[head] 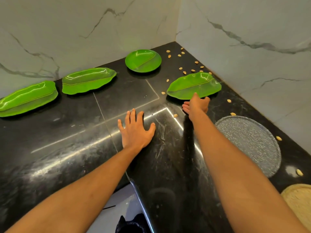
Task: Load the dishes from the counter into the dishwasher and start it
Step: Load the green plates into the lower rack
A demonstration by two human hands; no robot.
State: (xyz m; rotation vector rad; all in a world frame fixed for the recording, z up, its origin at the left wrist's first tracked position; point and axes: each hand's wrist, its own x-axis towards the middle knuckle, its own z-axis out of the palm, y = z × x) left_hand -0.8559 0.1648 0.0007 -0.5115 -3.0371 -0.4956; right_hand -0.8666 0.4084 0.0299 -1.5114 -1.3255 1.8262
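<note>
Several green dishes lie on the black stone counter point(70, 142). Three are leaf-shaped: one at the far left point(27, 99), one beside it point(88, 80), and one near the right wall point(193, 85). A round green plate point(143, 61) sits toward the corner. My right hand point(196, 105) reaches to the near edge of the right leaf plate, thumb at its rim and fingers apart; no grip is visible. My left hand point(135, 130) rests flat on the counter with fingers spread, holding nothing.
Several pale nut shells point(180, 68) are scattered around the corner and along the right wall. A speckled grey round plate point(250, 142) lies at the right, with a woven mat point(299, 200) below it. Marble walls close the back and right.
</note>
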